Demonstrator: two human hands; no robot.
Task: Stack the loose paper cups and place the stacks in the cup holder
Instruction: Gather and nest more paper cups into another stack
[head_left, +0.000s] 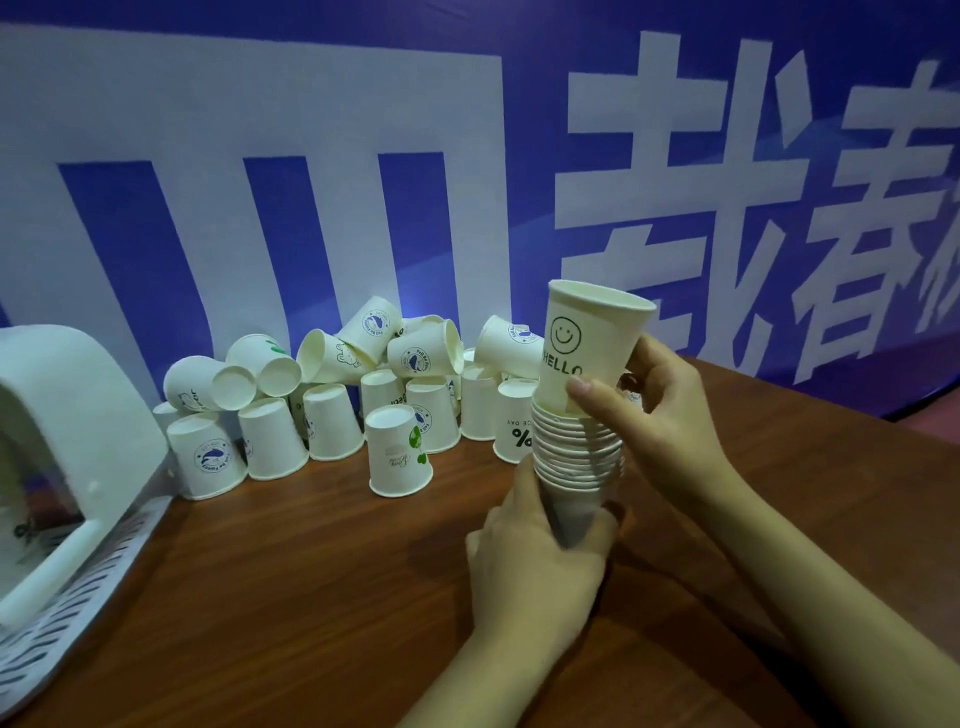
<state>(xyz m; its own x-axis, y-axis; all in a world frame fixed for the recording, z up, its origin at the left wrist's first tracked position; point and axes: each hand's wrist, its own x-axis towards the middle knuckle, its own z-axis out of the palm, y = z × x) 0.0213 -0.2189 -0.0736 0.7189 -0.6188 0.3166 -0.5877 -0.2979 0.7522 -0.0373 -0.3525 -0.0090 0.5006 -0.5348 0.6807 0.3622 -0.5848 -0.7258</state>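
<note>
Head camera: right of centre, a stack of nested cups (579, 452), a smiley cup (592, 343) half-seated on top. Many loose cups (332, 400) remain behind; the holder (78, 447) at left looks unfilled. Left hand (535, 551) wraps the stack's base; right hand (660, 410) pinches the smiley cup.

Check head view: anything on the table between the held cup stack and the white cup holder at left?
Bare brown table lies between the stack and the cup holder. Loose cups sit farther back by the banner.
</note>
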